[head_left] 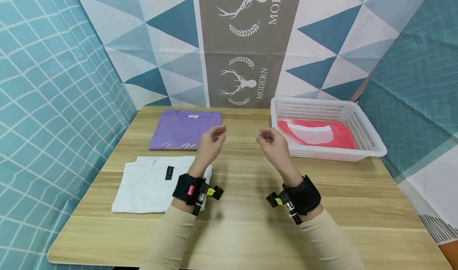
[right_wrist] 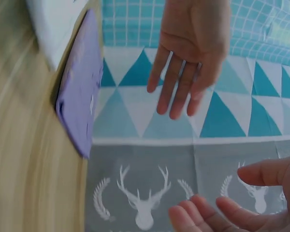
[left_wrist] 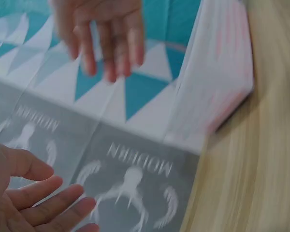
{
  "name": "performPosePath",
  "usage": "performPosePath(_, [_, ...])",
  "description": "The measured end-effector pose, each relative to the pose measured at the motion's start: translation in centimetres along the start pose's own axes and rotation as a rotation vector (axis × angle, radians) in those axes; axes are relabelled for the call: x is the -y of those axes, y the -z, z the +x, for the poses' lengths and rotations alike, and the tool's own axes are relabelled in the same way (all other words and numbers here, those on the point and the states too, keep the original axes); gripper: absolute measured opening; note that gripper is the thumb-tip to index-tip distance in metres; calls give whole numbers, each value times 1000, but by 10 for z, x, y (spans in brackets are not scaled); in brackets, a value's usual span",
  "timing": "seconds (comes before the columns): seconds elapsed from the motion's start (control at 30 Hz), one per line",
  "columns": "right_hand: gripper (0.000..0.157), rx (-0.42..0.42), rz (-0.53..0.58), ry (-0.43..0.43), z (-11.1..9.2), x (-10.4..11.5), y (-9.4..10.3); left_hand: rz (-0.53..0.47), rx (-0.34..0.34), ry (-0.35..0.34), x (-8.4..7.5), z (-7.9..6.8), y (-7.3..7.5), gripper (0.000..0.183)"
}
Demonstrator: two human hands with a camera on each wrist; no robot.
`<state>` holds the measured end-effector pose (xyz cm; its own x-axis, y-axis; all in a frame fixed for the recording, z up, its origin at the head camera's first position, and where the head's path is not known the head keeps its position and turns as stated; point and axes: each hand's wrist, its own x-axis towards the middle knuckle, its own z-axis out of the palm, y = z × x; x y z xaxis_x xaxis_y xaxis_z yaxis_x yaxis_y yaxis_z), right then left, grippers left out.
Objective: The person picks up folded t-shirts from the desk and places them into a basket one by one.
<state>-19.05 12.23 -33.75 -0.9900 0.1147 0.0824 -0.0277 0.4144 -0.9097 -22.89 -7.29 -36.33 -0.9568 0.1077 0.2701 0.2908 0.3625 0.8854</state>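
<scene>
Both hands are held up above the table, palms facing each other, with a gap between them. My left hand (head_left: 212, 144) holds nothing; its fingers are loosely bent in the left wrist view. My right hand (head_left: 274, 146) is likewise bare, fingers relaxed and apart. Behind the left hand lies a folded purple T-shirt (head_left: 186, 129) with light lettering. Nearer, under the left forearm, a folded white T-shirt (head_left: 143, 186) with a dark neck label lies flat. To the right of the right hand stands a white plastic basket (head_left: 370, 140) containing a folded red garment (head_left: 343, 136) with a pale patch.
The wooden table (head_left: 243, 230) carries the shirts and the basket. A patterned cloth with deer heads (head_left: 237, 83) hangs along the back edge. Blue tiled-pattern sheets (head_left: 46, 103) hang at the sides. Each wrist wears a black strap (head_left: 304, 196) with a small camera.
</scene>
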Motion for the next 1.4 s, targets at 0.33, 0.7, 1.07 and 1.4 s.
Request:
performPosePath(0.33, [49, 300, 171, -250, -17, -9, -72, 288, -101, 231, 56, -40, 93, 38])
performPosePath(0.7, [62, 410, 274, -459, -34, -36, -131, 467, -59, 598, 102, -76, 162, 52])
performPosePath(1.07, [57, 412, 451, -568, -42, -37, -147, 456, -87, 740, 130, -97, 191, 60])
performPosePath(1.4, [43, 382, 522, -598, -45, -40, -164, 472, -71, 801, 134, -97, 200, 58])
